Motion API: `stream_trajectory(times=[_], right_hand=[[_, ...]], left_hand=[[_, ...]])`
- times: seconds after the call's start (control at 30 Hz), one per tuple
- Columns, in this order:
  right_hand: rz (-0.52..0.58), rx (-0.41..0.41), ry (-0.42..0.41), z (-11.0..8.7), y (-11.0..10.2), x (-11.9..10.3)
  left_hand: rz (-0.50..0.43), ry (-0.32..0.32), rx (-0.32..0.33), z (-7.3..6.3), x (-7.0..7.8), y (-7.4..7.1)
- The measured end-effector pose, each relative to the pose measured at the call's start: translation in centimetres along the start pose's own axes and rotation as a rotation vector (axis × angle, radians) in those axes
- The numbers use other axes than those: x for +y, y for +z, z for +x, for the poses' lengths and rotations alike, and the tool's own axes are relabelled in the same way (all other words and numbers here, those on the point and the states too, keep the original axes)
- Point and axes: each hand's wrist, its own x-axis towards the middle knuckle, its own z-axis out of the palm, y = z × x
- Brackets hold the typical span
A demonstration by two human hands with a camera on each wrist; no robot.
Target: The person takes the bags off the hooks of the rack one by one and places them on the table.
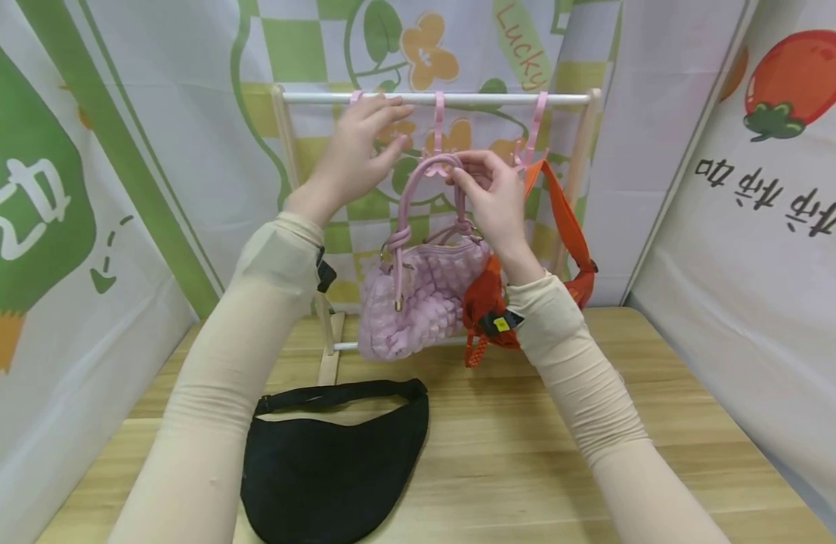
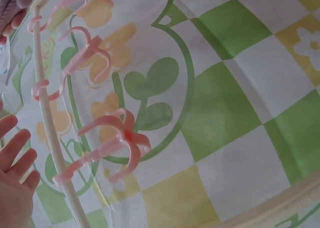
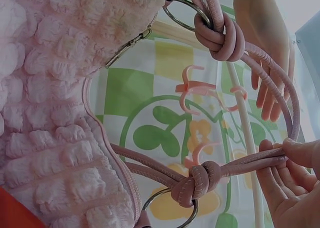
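Note:
A pink quilted handbag (image 1: 418, 291) with knotted handles hangs in front of the rack. My right hand (image 1: 496, 198) pinches the top of its handles (image 3: 250, 160) between thumb and fingers. My left hand (image 1: 357, 151) is raised by the rack's white rail (image 1: 486, 99) with fingers extended, holding nothing; in the left wrist view its fingers are apart from the rail. Pink hooks (image 2: 122, 143) hang from the rail, one of them (image 1: 439, 132) just behind the handbag's handles. An orange bag (image 1: 576, 257) hangs at the right, partly hidden by my right wrist.
A black crescent-shaped bag (image 1: 329, 468) lies on the wooden table (image 1: 527, 446) in front of the rack. The rack's wooden post (image 1: 584, 143) stands at the right. Printed cloth panels (image 1: 751, 189) surround the table on the sides and back.

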Motion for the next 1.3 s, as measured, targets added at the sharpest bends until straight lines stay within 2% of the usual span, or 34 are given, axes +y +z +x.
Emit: stream_trajectory(times=[0.1, 0.27, 0.6, 0.87, 1.03, 1.3], right_hand=[[0.007, 0.005, 0.009, -0.1, 0.3, -0.1], [0.026, 0.01, 0.028, -0.2, 0.5, -0.1], [0.026, -0.017, -0.006, -0.2, 1.1, -0.2], [0.009, -0.027, -0.029, -0.3, 1.6, -0.4], [0.021, -0.035, -0.035, -0.3, 1.8, -0.5], [0.003, -0.039, -0.043, -0.2, 2.2, -0.6]], left_hand=[[-0.052, 0.016, 0.047, -0.7, 0.0, -0.4], [-0.084, 0.019, 0.062, -1.9, 0.1, -0.6], [-0.097, 0.038, 0.011, -4.2, 0.2, 0.0], [-0.138, 0.037, 0.016, -5.9, 0.4, 0.2], [-0.15, 0.042, -0.003, -7.0, 0.3, 0.4], [-0.187, 0.014, -0.042, -8.5, 0.1, 1.1]])
